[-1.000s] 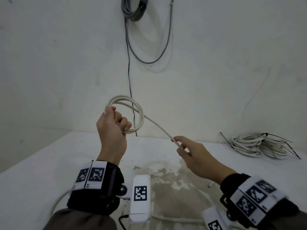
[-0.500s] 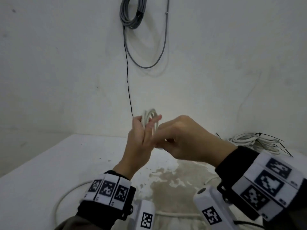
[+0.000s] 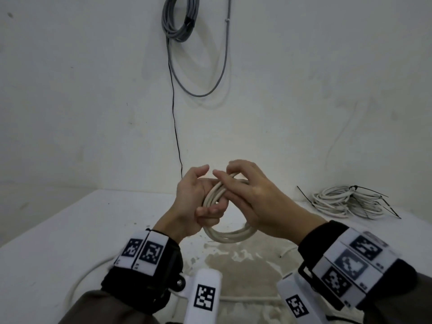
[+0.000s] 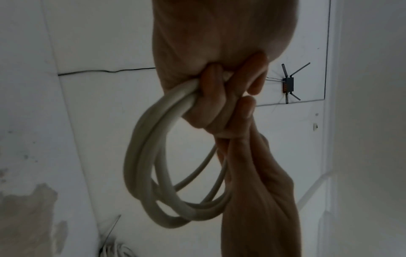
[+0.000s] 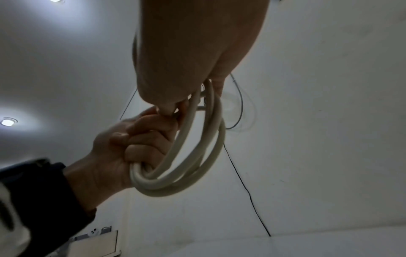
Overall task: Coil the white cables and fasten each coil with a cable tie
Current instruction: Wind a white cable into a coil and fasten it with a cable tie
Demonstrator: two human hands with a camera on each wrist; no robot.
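A white cable coil (image 3: 230, 235) of several loops hangs above the table between both hands. My left hand (image 3: 198, 199) grips its left side, lower fingers curled round the strands (image 4: 208, 104) and thumb raised. My right hand (image 3: 245, 183) lies over the top of the coil, fingers fairly straight across the strands, which run between its thumb and fingers in the right wrist view (image 5: 204, 97). The coil (image 5: 197, 167) shows there under my left hand (image 5: 123, 147). The uncoiled rest of the cable (image 3: 86, 274) trails in a loop on the table below my left wrist.
A pile of coiled white cables (image 3: 346, 202) with black cable ties sticking out lies at the table's back right. A grey cable coil (image 3: 177, 19) hangs on the wall, and a thin black wire (image 3: 174, 113) runs down behind the hands. The table (image 3: 70, 218) has a stained patch in the middle.
My right hand, which held the cable stretched out to the right, has swung in and laid it onto the coil. The coil has turned, grown by a loop and sunk a little.
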